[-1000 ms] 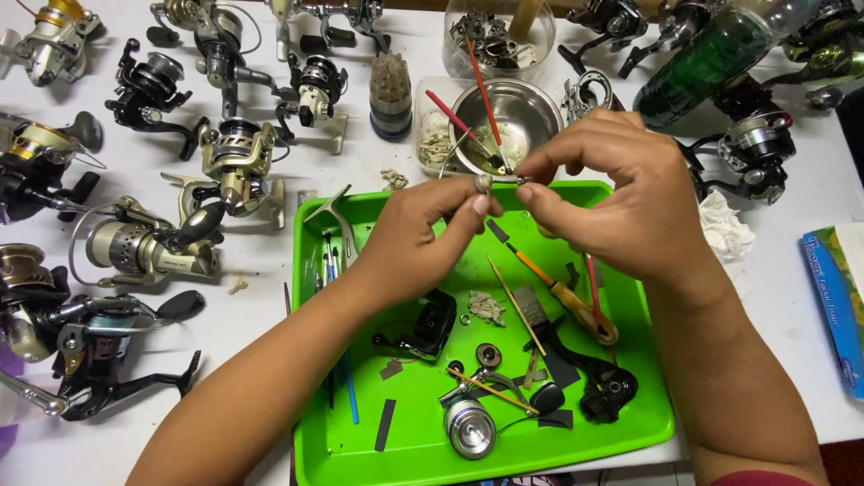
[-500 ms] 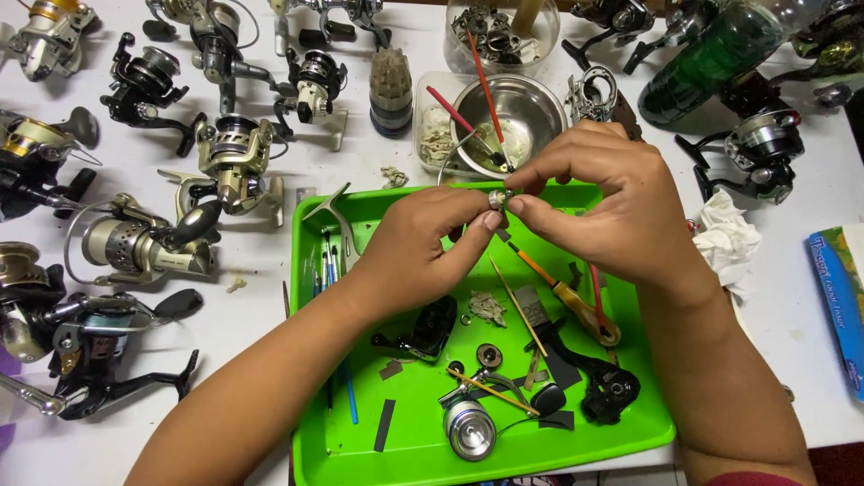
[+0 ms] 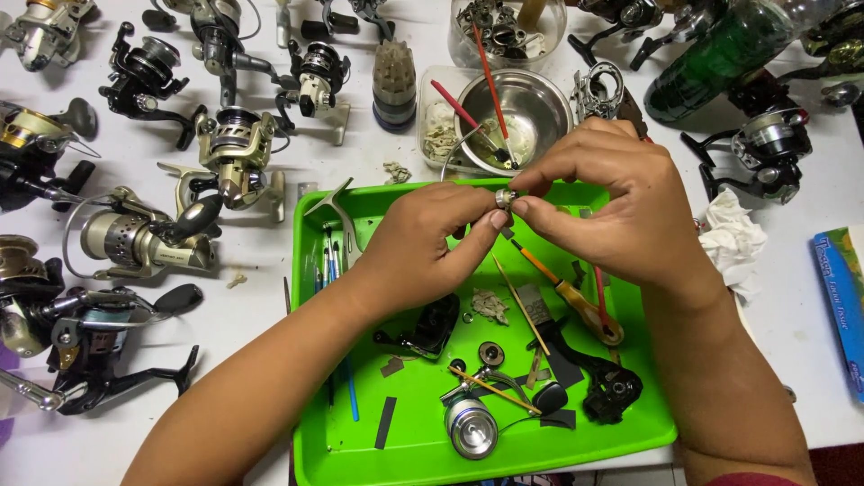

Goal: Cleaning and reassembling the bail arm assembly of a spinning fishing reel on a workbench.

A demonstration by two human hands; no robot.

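Both hands, left and right, pinched a small silver metal ring above the bright green plastic tray; tray held silver spool, orange-handled screwdriver, black parts; steel bowl held red-handled brushes.

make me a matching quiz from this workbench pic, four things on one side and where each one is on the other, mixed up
Things:
1. small metal ring
2. orange-handled screwdriver
3. steel bowl
4. crumpled tissue

Places:
A. on the white table, right of the green tray
B. pinched between the fingertips of the left hand and right hand
C. lying in the tray, below the right hand
D. behind the tray, with red-handled brushes resting in it

Pairs: 1-B, 2-C, 3-D, 4-A
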